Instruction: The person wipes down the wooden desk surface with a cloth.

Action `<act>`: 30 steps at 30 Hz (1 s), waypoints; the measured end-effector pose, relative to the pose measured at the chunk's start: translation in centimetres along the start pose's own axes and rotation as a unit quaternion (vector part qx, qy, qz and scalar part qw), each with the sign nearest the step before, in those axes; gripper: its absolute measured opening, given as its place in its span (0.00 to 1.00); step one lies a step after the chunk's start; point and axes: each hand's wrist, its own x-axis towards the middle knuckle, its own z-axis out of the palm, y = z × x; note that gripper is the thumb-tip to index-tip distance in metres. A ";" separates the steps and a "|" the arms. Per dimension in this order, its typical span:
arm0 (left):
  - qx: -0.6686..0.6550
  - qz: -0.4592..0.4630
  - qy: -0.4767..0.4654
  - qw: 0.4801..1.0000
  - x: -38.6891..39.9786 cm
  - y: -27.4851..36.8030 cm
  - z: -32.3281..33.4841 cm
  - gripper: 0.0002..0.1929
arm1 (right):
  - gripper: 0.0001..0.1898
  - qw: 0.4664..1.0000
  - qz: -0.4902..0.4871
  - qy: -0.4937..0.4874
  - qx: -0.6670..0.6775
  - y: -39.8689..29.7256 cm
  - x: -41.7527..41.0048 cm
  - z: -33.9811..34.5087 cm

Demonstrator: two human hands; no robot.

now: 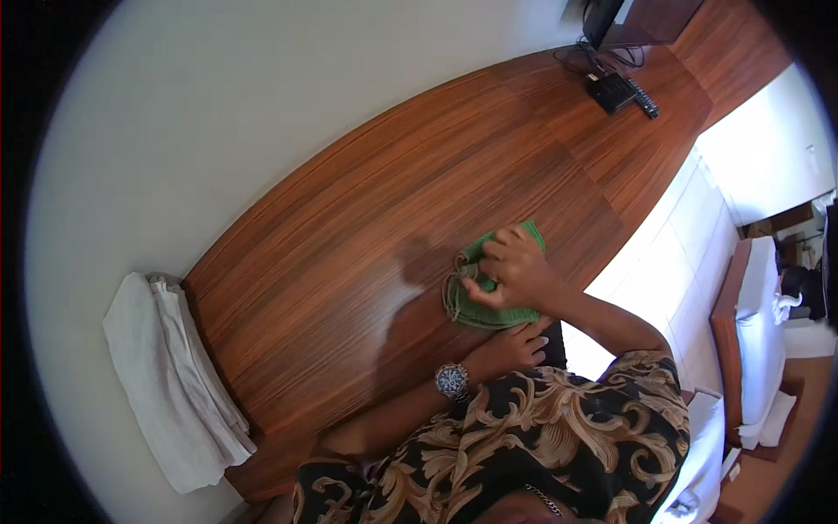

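Observation:
A green cloth pouch (494, 317) with tan cords (452, 295) lies on the wooden counter in front of me, near its right edge. It looks like a drawstring bag. My right hand (514, 268) is over the pouch with curled fingers, gripping it near the cords; the fingertips are partly hidden. At the pouch's near edge rests my left hand (507, 354), with a metal wristwatch (452, 381) on the wrist. Its fingers are bent and one reaches the cloth's edge. Whether they grip it is unclear.
Folded white cloth (173, 386) hangs over the counter's left end. Toward the far right are a black box (611, 93), a remote control (643, 98), cables (632, 57) and a screen (648, 23). A bed (759, 327) stands beyond the tiled floor (687, 249) on the right.

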 end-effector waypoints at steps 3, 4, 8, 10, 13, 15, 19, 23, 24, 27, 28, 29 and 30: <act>0.032 0.004 -0.009 0.999 0.0 0.0 -0.1 0.07 | 0.22 0.995 -0.094 0.014 -0.034 3.5 0.7 -1.9; 0.017 -0.002 0.002 1.000 0.1 0.0 -0.3 0.07 | 0.21 0.993 -0.089 -0.015 -0.082 6.3 1.4 -2.6; -0.001 -0.012 0.016 1.000 0.4 0.1 -1.1 0.05 | 0.17 0.966 -0.039 0.132 -0.218 19.1 5.4 -4.2; -0.007 -0.015 0.037 0.999 0.4 0.1 -1.4 0.05 | 0.19 0.940 0.057 0.101 -0.321 22.4 7.4 -4.2; -0.031 -0.010 0.092 0.995 0.5 0.1 -1.3 0.02 | 0.22 0.905 0.127 0.091 -0.395 20.6 9.1 -2.6; -0.066 -0.011 0.133 0.989 0.6 0.1 -1.1 0.04 | 0.29 0.933 0.176 0.027 -0.313 16.0 8.7 -0.5; -0.032 -0.017 0.120 0.992 0.6 0.3 -1.1 0.04 | 0.42 0.977 0.129 -0.118 -0.123 10.6 5.8 1.0; -0.040 -0.022 0.105 0.993 0.6 0.5 -1.7 0.05 | 0.49 0.955 0.203 -0.163 -0.144 17.8 6.5 -0.9; -0.038 -0.023 0.102 0.994 0.5 0.5 -1.9 0.05 | 0.50 0.953 0.227 -0.136 -0.146 20.5 7.8 -1.3; 0.014 -0.005 0.024 1.000 0.5 0.3 -2.3 0.06 | 0.51 0.917 0.352 -0.062 -0.175 24.8 11.7 -1.3; -0.003 -0.005 0.033 0.999 0.4 0.2 -2.3 0.06 | 0.53 0.895 0.391 -0.053 -0.209 24.1 13.3 -0.4; -0.020 -0.008 0.031 0.999 0.3 0.0 -2.2 0.07 | 0.55 0.856 0.453 -0.073 -0.240 22.3 14.5 0.7; -0.004 -0.003 -0.033 0.999 0.3 0.0 -2.0 0.08 | 0.57 0.927 0.328 -0.085 -0.161 19.7 15.3 1.4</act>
